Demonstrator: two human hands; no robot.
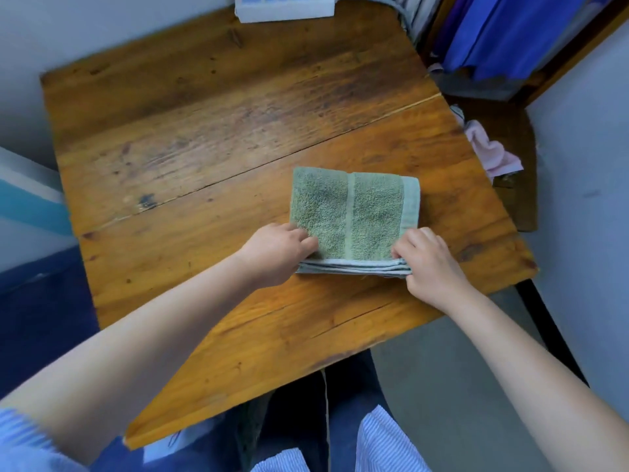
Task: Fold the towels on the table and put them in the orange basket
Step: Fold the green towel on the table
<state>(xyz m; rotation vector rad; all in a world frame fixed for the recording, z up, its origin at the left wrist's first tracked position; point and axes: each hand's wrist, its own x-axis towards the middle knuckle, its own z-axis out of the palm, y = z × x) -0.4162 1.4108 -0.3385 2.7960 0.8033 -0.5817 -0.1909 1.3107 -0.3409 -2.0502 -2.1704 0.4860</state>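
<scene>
Head view. Green towel [354, 216] lies folded into a compact rectangle on the wooden table [204, 137], right of centre and toward the near edge. Terry pile is sage green; a smooth paler band runs front to back down the middle, and a second pale band borders the right edge. Several stacked layers show along the near edge.

Left hand [277, 255] grips the near-left corner, fingers curled over the top layer. Right hand [430, 262] grips the near-right corner, fingers curled over the top with the layers pinched beneath.

White power strip [284, 6] sits at the far table edge; socket markings are too blurred to read. Pink cloth [490, 153] lies beyond the table's right edge. No legible writing anywhere.
</scene>
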